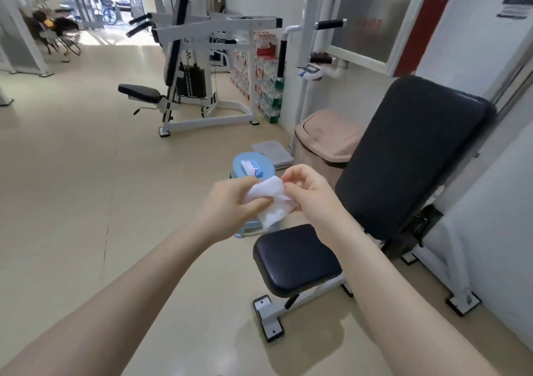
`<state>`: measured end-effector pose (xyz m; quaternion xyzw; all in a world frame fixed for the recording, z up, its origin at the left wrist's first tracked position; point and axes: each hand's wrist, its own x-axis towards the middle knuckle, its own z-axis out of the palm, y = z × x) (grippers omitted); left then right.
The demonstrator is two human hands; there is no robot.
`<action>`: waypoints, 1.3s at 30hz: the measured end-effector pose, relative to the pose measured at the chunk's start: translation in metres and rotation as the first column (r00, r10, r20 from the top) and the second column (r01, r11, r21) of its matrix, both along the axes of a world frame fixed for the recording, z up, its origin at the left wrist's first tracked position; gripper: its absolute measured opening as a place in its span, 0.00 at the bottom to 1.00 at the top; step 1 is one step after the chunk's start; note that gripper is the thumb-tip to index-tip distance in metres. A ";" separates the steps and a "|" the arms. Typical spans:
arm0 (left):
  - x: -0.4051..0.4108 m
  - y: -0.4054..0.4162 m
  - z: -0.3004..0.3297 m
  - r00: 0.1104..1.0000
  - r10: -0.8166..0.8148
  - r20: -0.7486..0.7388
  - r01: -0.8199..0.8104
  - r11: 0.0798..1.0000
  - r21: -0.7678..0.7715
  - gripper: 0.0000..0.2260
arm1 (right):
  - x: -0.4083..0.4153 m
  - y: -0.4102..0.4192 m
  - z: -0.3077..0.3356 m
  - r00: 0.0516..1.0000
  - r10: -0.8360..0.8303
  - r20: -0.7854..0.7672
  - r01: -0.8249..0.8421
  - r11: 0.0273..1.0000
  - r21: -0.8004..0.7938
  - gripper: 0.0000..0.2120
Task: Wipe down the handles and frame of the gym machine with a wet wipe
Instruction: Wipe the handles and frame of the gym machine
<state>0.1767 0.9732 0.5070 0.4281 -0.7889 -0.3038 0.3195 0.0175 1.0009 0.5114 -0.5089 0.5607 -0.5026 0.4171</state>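
Here, in the head view, a person's left hand and right hand both pinch a crumpled white wet wipe, held in the air above a round light-blue plastic stool that carries a small blue-and-white wipe packet. The wipe looks bunched and partly folded, one corner hanging down. The step in hand appears to be spreading it out; no wiping seems begun. Next, the cloth must be carried to the white-framed gym machine with black padded seat, whose black-gripped handles stand well above and beyond the hands.
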 end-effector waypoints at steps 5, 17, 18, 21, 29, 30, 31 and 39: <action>0.086 -0.132 0.009 0.988 0.088 -0.124 -0.068 0.985 0.160 0.11 | 0.076 -0.137 0.018 0.984 0.126 -0.126 -0.118 0.991 0.068 0.15; 0.291 -0.437 -0.031 0.970 -0.043 -0.238 0.129 0.925 0.358 0.08 | 0.281 -0.443 -0.022 0.900 0.284 -0.332 -0.325 0.943 -0.076 0.06; 0.312 -0.467 -0.028 0.968 -0.075 -0.238 0.165 0.909 0.382 0.09 | 0.301 -0.471 -0.023 0.914 0.256 -0.314 -0.294 0.952 -0.082 0.04; 0.373 -0.554 -0.012 0.966 -0.130 -0.223 0.218 0.872 0.439 0.10 | 0.357 -0.557 -0.015 0.954 0.157 -0.257 -0.182 0.980 -0.078 0.08; 0.462 -0.783 -0.007 0.967 -0.093 -0.239 0.191 0.885 0.425 0.07 | 0.453 -0.777 -0.023 0.970 0.105 0.221 -0.154 0.964 0.218 0.07; 0.468 -0.814 -0.010 0.965 -0.090 -0.246 0.190 0.887 0.422 0.05 | 0.459 -0.806 -0.027 0.961 0.102 0.255 -0.164 0.958 0.237 0.11; 0.474 -0.845 -0.014 0.966 -0.086 -0.244 0.184 0.890 0.417 0.03 | 0.466 -0.835 -0.031 0.955 0.092 0.283 -0.166 0.954 0.251 0.16; 0.511 -1.122 -0.023 0.983 -0.039 -0.182 0.114 0.896 0.428 0.05 | 0.513 -1.094 -0.033 0.977 0.131 0.169 -0.164 0.967 0.196 0.17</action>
